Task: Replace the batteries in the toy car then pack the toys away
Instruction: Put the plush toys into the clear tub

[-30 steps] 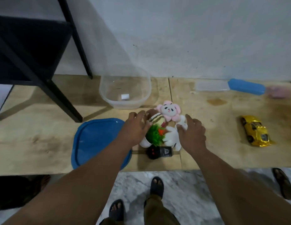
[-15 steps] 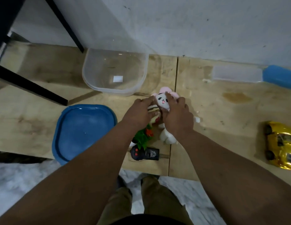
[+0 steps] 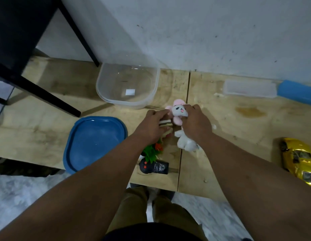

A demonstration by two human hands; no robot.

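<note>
Right hand (image 3: 194, 126) gripped the white plush toy (image 3: 183, 140); left hand (image 3: 151, 126) clutched a striped toy (image 3: 44, 122) beside it, near the clear tub (image 3: 116, 100).

Fuzzy cloth plush toy (image 3: 183, 143), glossy, seemingly plastic yellow car (image 3: 298, 158), rough wooden table (image 3: 238, 136).

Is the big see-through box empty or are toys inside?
Empty. Through the clear box only its bare bottom and a small white sticker show.

Blue lid (image 3: 92, 141); yellow toy car (image 3: 298, 158); pink-and-white plush (image 3: 179, 112); black remote (image 3: 154, 166); clear tub (image 3: 127, 87)
</note>
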